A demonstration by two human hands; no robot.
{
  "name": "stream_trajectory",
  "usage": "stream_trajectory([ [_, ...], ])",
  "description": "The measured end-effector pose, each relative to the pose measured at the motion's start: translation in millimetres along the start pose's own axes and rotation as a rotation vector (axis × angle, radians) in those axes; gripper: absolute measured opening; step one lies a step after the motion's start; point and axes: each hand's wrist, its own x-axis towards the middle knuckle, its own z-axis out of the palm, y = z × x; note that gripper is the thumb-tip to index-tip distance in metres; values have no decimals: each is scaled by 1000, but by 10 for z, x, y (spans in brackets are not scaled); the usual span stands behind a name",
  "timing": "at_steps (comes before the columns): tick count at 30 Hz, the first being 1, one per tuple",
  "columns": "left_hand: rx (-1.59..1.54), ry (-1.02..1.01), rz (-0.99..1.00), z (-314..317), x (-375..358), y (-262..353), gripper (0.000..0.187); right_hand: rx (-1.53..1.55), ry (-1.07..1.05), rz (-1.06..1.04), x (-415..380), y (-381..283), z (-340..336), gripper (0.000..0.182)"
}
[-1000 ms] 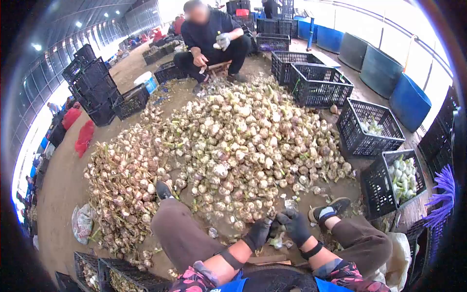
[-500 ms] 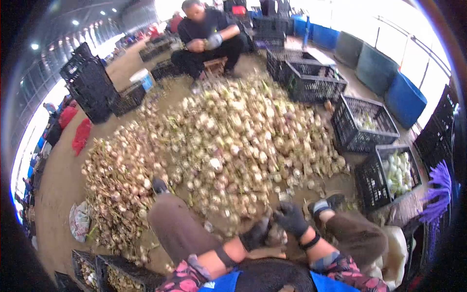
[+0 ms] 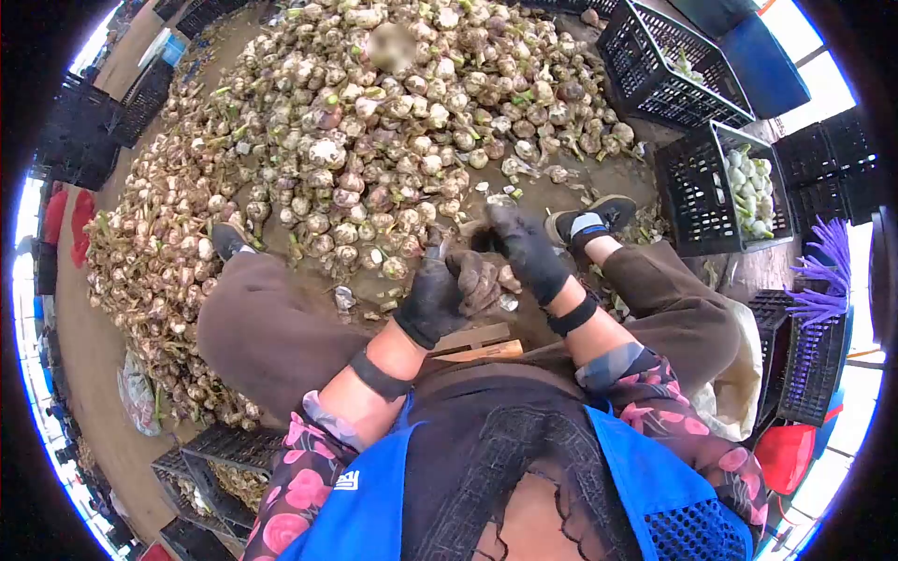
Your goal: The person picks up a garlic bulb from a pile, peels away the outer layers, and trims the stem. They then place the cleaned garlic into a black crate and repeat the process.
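Both my hands wear dark gloves and work close together in front of my lap. My left hand [image 3: 432, 297] is curled, thumb upward, against a brownish, lumpy bundle [image 3: 479, 280]; I cannot tell what lies inside its grip. Facing it, my right hand [image 3: 535, 254] has its fingers bent together beside a small dark shape, and whatever they hold is hidden. Just beyond the hands spreads a big heap of garlic bulbs [image 3: 374, 159] with stem stubs and roots. Below the hands is a small wooden piece [image 3: 477, 346].
On the right, a black crate [image 3: 687, 201] holds trimmed pale garlic bulbs [image 3: 748, 192]; another crate [image 3: 655, 79] stands behind it. Purple strips [image 3: 823, 271] hang at far right. Lower left are more black crates [image 3: 210, 467] and a plastic bag [image 3: 138, 397]. My shoes flank the heap's near edge.
My view has tipped downward, so the person across the heap is out of frame. My hands now appear higher in view, still close together.
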Motion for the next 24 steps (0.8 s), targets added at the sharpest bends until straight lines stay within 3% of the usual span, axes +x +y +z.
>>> stream_trajectory([
  [1, 9, 102, 3, -17, 3, -3, 75, -2, 5, 10, -18, -34, 83, 30],
  [3, 1, -9, -19, -142, 30, -34, 73, -173, -146, -109, -50, -59, 211, 33],
  [4, 39, -30, -35, -207, 34, -54, 73, -160, -142, 18, -56, -86, 224, 33],
  [7, 85, -22, -81, -340, 36, -83, 69, -194, -110, 33, -33, -36, 205, 32],
  [9, 50, 178, -104, -319, 24, -95, 61, -227, -168, 47, -15, -68, 148, 29],
  [11, 106, 200, -143, -348, 21, -39, 59, -258, -224, 60, 18, -49, 118, 26],
  [13, 158, 221, -191, -397, 9, -126, 57, -726, 19, 73, 74, 79, 75, 29],
  [14, 561, 148, -86, -452, -20, -272, 49, -600, 197, -120, 205, 205, 60, 28],
  [15, 962, 61, 19, -508, -54, -399, 43, -1334, 125, -99, 280, 243, -130, 24],
  [16, 1169, -34, 77, -556, -28, -412, 36, -1191, 255, -11, 356, 342, -313, 23],
  [17, 1164, -39, 71, -517, 15, -310, 36, -1045, 378, 66, 382, 489, -512, 23],
  [18, 958, 126, 49, -428, 51, -135, 35, -1048, 382, 73, 313, 577, -649, 23],
  [19, 749, 286, 24, -410, 72, 22, 34, -1075, 263, 161, 236, 649, -760, 26],
  [21, 748, 555, 239, -579, 60, 265, 32, -1102, 140, 243, 93, 972, -827, 30],
  [23, 715, 584, 304, -645, 85, 254, 31, -1427, -221, 17, -111, 1398, -739, 41],
  [24, 694, 501, 257, -523, 93, 189, 28, -1470, -330, 213, -113, 1291, -623, 42],
])
